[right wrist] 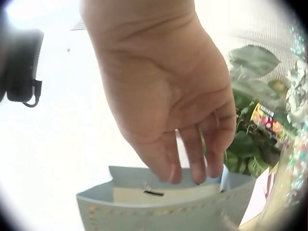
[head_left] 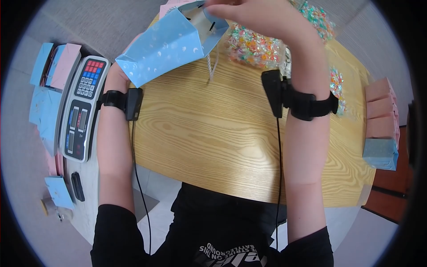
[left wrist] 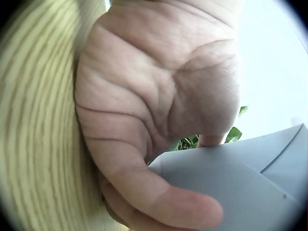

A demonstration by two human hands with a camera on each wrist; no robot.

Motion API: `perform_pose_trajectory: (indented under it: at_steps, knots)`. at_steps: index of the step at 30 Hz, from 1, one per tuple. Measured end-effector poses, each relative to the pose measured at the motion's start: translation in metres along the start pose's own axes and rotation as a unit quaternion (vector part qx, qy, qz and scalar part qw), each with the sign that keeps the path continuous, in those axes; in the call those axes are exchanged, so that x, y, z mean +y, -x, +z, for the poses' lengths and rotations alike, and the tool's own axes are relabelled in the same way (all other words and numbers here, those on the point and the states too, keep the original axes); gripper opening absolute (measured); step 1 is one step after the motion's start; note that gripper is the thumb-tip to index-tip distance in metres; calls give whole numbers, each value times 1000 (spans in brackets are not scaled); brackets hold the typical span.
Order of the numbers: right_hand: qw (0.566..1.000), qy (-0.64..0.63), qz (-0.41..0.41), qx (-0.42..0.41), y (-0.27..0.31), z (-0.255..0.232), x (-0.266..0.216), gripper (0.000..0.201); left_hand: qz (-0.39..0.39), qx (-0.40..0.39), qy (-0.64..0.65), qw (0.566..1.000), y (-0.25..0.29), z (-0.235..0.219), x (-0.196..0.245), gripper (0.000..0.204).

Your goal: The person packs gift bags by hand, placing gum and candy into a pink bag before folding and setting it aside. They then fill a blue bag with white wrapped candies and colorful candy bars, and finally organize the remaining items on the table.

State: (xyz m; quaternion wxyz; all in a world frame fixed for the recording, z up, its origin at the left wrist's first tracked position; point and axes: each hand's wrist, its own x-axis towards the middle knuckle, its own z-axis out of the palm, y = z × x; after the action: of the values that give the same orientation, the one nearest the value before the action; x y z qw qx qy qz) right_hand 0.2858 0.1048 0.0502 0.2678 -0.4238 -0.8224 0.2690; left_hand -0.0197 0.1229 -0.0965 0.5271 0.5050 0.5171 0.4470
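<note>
A light blue paper gift bag [head_left: 167,46] with white moon prints is tilted over the far left part of the table, its mouth turned to the right. My left hand [left wrist: 159,91] grips the bag's lower end, fingers curled on one side and thumb on the other; in the head view the bag mostly hides this hand. My right hand [right wrist: 168,91] hangs over the bag's mouth, fingers pointing down with their tips at the opening. Inside, a short black strip [right wrist: 154,193] shows on the pale inner wall. A white rope handle [head_left: 211,69] dangles from the rim.
Clear packs of wrapped candies [head_left: 255,46] lie at the far right of the wooden table [head_left: 204,133]. A digital scale [head_left: 84,109] stands at left beside blue and pink bags [head_left: 64,66]. More pink bags [head_left: 381,107] line the right edge. A leafy plant [right wrist: 252,62] is behind.
</note>
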Motion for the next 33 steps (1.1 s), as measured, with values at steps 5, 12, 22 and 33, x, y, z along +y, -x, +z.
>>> perform_pose_trajectory:
  at_steps: [5,12,22,33]
  knots:
    - [962,269,30,34,-18,6,101,42,3,3,-33,999,2,6,3,29]
    - [928,277,199,-154,-18,27,75,82,4,3,-81,997,7,11,5,27]
    - [917,307,217,-136,-24,41,79,65,4,5,-151,989,10,14,9,24]
    - [925,350,135,-56,-31,52,101,49,9,5,-229,973,18,22,17,21]
